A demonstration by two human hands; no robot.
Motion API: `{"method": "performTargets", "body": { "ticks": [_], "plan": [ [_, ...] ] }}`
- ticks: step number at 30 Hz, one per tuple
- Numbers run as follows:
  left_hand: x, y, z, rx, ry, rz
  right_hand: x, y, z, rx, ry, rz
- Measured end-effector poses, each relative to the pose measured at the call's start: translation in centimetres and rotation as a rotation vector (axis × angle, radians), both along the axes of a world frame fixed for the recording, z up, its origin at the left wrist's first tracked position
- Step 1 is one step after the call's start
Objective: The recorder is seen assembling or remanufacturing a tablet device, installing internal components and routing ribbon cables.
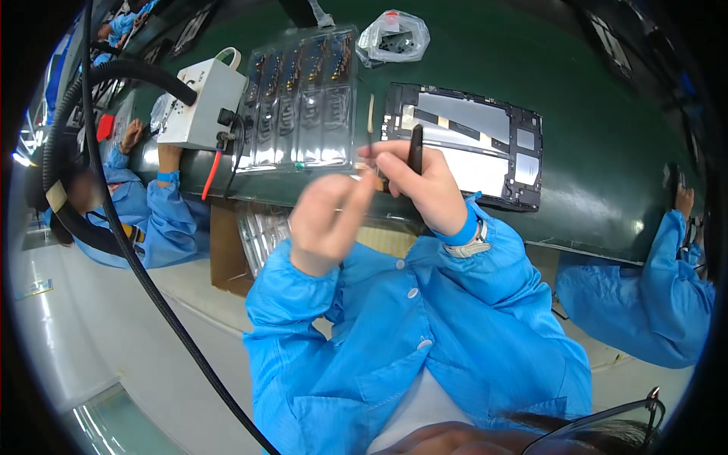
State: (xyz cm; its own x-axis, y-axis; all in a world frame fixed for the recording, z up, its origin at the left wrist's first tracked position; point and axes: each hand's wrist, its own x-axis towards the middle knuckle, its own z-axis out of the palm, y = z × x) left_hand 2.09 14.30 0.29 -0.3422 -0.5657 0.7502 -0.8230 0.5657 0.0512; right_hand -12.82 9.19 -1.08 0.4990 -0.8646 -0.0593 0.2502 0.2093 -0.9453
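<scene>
My right hand [422, 186] is closed around a slim black pen-like tool [415, 146], held upright in front of my chest. My left hand [327, 216] is raised beside it, its fingers pinched together and its fingertips meeting the right hand's fingers. Nothing shows clearly between the left fingers. Just beyond both hands, an opened tablet back frame [485, 133] with a silver inner plate lies flat on the dark green work surface [576, 83]. A thin pale stick [370, 114] lies to the left of the frame.
A clear plastic tray [299, 98] holds several small parts in rows. A white box [199, 106] with a black hose and a red cable stands to its left. A crumpled clear bag [393, 36] lies at the back. Co-workers' blue sleeves show at left [163, 220] and right [660, 288].
</scene>
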Motion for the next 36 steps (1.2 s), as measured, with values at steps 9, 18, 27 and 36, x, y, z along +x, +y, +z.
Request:
{"method": "performTargets", "body": {
  "ticks": [9, 18, 27, 36],
  "plan": [
    [-2.5, -0.4, -0.4, 0.130, 0.291, -0.161, -1.8, 1.1, -0.2, -0.077, 0.034, -0.165],
    [-2.8, -1.1, 1.2, 0.144, 0.245, -0.146, -3.0, 4.0, 0.8, -0.735, 0.548, -0.347],
    [-1.9, -0.5, 1.2, 0.128, 0.031, -0.155, -2.9, 4.5, 1.2, -0.966, 0.733, -0.352],
    [5.1, 2.6, -0.1, -0.100, 0.312, 0.518, -3.9, 4.3, -0.5, -0.834, 0.817, -0.219]
  ]
}}
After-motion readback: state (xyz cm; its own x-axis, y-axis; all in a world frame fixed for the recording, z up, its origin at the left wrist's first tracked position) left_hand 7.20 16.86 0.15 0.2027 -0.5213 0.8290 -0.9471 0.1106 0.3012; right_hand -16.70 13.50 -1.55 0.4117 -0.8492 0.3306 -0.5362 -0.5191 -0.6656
